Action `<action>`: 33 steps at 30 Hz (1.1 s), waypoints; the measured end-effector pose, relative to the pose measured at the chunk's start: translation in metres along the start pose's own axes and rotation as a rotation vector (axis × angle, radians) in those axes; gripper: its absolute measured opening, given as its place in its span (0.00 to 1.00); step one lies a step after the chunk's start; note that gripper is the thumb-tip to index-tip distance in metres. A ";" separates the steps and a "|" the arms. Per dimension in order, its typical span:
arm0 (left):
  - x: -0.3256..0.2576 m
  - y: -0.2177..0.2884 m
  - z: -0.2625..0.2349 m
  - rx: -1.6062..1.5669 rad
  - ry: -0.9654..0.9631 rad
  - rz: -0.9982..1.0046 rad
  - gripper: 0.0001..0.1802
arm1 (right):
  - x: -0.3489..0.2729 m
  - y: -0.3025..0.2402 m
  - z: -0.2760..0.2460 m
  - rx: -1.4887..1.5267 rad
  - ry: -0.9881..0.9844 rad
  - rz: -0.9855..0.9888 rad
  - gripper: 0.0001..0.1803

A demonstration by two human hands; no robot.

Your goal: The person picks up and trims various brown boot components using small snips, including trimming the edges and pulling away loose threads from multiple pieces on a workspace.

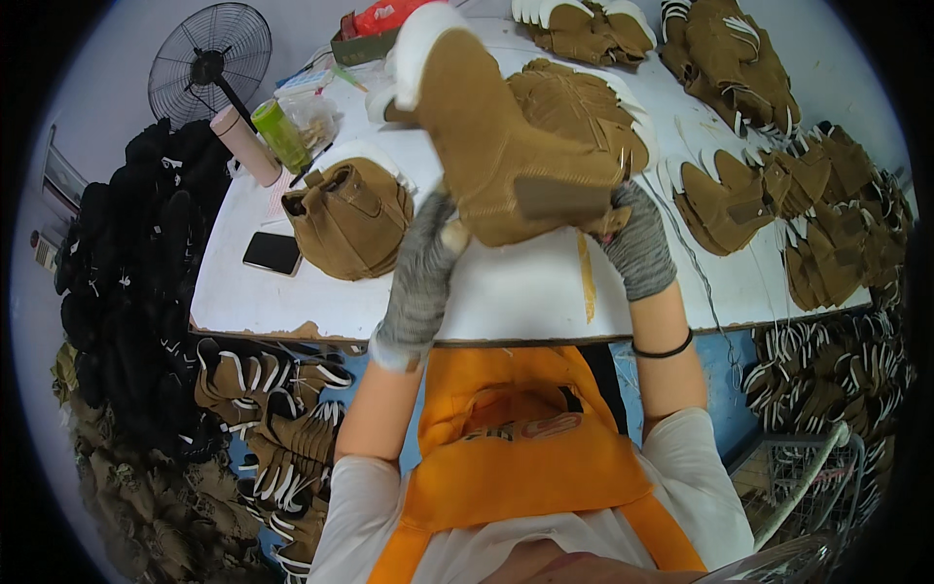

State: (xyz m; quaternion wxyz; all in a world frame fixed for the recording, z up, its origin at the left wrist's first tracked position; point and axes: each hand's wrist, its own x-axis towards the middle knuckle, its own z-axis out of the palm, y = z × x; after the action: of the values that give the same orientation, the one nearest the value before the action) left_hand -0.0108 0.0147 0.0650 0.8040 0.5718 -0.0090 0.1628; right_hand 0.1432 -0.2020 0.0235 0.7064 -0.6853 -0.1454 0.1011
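We hold a tan boot (506,146) up above the white counter (525,282). Our gloved left hand (423,268) closes its grip on the boot's lower edge from below; our gloved right hand (637,243) clasps its right end, beside the dark patch.

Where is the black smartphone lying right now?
In the head view, the black smartphone lies flat on the white table at the person's left, near the front edge, just left of a brown suede boot upper and below the pink cylindrical bottle.
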 end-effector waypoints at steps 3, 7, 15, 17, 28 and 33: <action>0.008 -0.030 0.005 -0.207 -0.171 -0.125 0.35 | -0.028 0.038 -0.009 -0.104 -0.011 -0.246 0.17; -0.001 -0.038 0.026 -0.145 -0.161 -0.211 0.33 | -0.054 0.019 -0.008 0.451 0.018 0.103 0.22; -0.019 -0.044 0.039 0.053 -0.068 -0.074 0.27 | -0.088 -0.031 -0.001 -0.353 0.505 -0.500 0.20; -0.020 -0.043 0.041 0.111 -0.023 -0.034 0.25 | -0.094 -0.037 0.005 -0.295 0.476 -0.625 0.18; -0.035 -0.076 0.044 0.195 0.153 -0.118 0.20 | -0.103 -0.020 0.027 -0.743 0.115 -0.610 0.17; -0.043 -0.091 0.047 0.025 0.125 -0.183 0.23 | -0.094 0.005 0.039 -0.760 0.225 -0.563 0.09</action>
State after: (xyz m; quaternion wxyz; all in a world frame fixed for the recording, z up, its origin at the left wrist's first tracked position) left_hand -0.0186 -0.0657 -0.0108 0.8073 0.5690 0.0957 0.1241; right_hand 0.0425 -0.1975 0.0130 0.4175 -0.8355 -0.2743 -0.2290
